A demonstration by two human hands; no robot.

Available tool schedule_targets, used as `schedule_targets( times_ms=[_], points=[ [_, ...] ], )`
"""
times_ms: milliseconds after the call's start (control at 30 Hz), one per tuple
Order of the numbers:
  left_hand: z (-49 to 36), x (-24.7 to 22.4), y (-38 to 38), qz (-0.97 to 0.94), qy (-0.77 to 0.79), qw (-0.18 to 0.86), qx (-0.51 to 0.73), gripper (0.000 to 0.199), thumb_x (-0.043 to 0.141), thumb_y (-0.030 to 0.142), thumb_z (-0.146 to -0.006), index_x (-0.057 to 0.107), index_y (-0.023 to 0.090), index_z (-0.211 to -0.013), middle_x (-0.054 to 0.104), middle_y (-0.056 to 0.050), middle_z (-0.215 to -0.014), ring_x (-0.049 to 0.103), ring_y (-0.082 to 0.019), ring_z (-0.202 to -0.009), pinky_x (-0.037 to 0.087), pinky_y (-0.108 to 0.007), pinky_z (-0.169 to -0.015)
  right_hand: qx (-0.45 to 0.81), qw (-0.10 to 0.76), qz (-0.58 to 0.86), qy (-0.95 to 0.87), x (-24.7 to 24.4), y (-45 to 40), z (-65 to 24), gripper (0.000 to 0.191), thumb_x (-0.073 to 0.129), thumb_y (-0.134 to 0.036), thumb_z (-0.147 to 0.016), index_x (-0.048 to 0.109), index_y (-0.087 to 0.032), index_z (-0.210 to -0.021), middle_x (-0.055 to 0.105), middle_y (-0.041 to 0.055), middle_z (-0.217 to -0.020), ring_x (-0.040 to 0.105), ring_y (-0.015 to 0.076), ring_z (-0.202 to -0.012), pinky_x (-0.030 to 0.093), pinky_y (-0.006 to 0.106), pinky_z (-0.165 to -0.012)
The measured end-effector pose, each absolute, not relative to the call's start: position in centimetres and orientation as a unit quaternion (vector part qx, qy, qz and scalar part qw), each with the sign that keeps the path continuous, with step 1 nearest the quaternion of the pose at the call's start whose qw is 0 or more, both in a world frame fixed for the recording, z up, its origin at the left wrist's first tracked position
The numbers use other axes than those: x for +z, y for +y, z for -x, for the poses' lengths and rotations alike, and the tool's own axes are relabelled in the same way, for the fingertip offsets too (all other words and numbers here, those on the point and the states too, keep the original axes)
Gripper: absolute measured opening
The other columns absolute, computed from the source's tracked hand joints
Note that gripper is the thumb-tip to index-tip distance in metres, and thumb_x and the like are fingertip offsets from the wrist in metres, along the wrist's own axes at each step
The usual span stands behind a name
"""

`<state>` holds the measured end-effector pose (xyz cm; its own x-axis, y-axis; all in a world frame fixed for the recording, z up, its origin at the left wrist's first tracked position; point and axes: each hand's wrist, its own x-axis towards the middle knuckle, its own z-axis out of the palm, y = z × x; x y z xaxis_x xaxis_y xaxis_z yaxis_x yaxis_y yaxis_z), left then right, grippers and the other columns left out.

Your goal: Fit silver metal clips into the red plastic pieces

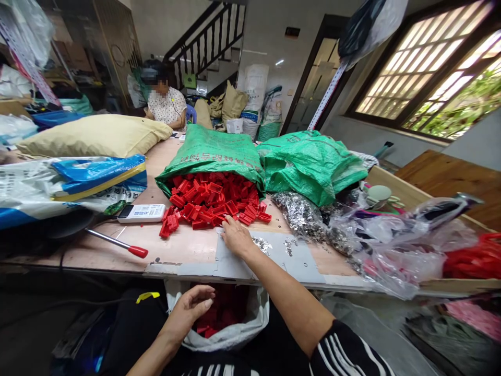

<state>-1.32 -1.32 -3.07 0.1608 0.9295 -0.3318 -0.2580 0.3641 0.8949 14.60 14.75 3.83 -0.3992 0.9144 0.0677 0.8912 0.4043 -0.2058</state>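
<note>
My right hand (237, 237) reaches over the table to the front edge of a heap of small red plastic pieces (213, 196). Its fingers are bent together against the nearest ones; what they pinch is hidden. The heap spills from the mouth of a green woven sack (219, 149). Beside that hand, small shiny metal pieces (261, 244) lie on a grey sheet (301, 263). My left hand (191, 305) hovers over an open white sack (250, 331) at my lap, fingers loosely apart with nothing visible in them. More red pieces (225, 310) are inside that sack.
A lever with a red handle (138, 251) and a white box-like device (141, 213) are left of the heap. A bag of metal pieces (301, 214) and clear plastic bags (395, 250) crowd the right. Across the table sits another person (166, 104).
</note>
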Motion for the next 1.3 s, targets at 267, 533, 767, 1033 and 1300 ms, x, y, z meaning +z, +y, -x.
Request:
schedule_targets(
  times_ms=[267, 533, 767, 1033, 1300],
  points=[
    [0.9, -0.6, -1.6, -0.311, 0.422, 0.733, 0.433, 0.029, 0.077, 0.03, -0.071, 0.071, 0.016, -0.096, 0.073, -0.012, -0.099, 0.067, -0.024, -0.096, 0.049, -0.032, -0.089, 0.136, 0.183, 0.494, -0.839, 5.5, 10.7, -16.6, 0.025, 0.053, -0.022, -0.092, 0.061, -0.017, -0.115, 0.059, 0.0099, -0.123, 0.052, 0.0221, -0.114, 0.039, 0.035, -0.099],
    [-0.1, 1.7, -0.4, -0.12, 0.268, 0.874, 0.387, 0.05, 0.049, 0.053, -0.088, 0.065, 0.008, -0.103, 0.072, -0.017, -0.089, 0.071, -0.02, -0.065, 0.054, -0.022, -0.048, 0.375, 0.23, 0.315, -0.841, 7.9, 3.3, -19.0, 0.018, 0.056, -0.016, -0.09, 0.067, -0.019, -0.104, 0.069, 0.0046, -0.105, 0.062, 0.0159, -0.095, 0.045, 0.025, -0.086],
    [-0.5, 1.5, -2.2, -0.076, 0.319, 0.872, 0.364, 0.039, 0.076, 0.02, -0.073, 0.063, 0.016, -0.109, 0.074, -0.01, -0.087, 0.072, -0.016, -0.066, 0.057, -0.019, -0.061, 0.401, 0.23, 0.278, -0.842, 7.5, 1.3, -20.3, 0.023, 0.057, -0.012, -0.086, 0.067, -0.019, -0.105, 0.062, 0.0076, -0.123, 0.058, 0.0164, -0.111, 0.041, 0.026, -0.097],
    [-0.6, 2.2, -2.5, -0.136, 0.395, 0.831, 0.367, 0.068, 0.083, 0.014, -0.062, 0.055, 0.023, -0.122, 0.072, -0.007, -0.101, 0.073, -0.023, -0.081, 0.059, -0.028, -0.07, 0.247, 0.322, 0.586, -0.702, 4.0, 3.7, -27.4, 0.016, 0.055, -0.017, -0.087, 0.065, -0.018, -0.099, 0.069, 0.0038, -0.095, 0.063, 0.0162, -0.089, 0.046, 0.027, -0.081],
    [-1.8, 1.5, -2.0, -0.191, 0.407, 0.787, 0.423, 0.047, 0.084, 0.013, -0.058, 0.06, 0.02, -0.098, 0.074, -0.008, -0.1, 0.072, -0.019, -0.081, 0.056, -0.028, -0.075, 0.071, 0.201, 0.761, -0.613, 2.7, 6.1, -33.0, 0.009, 0.059, -0.023, -0.085, 0.064, -0.019, -0.091, 0.067, 0.005, -0.086, 0.06, 0.0189, -0.079, 0.039, 0.026, -0.067]
  ],
)
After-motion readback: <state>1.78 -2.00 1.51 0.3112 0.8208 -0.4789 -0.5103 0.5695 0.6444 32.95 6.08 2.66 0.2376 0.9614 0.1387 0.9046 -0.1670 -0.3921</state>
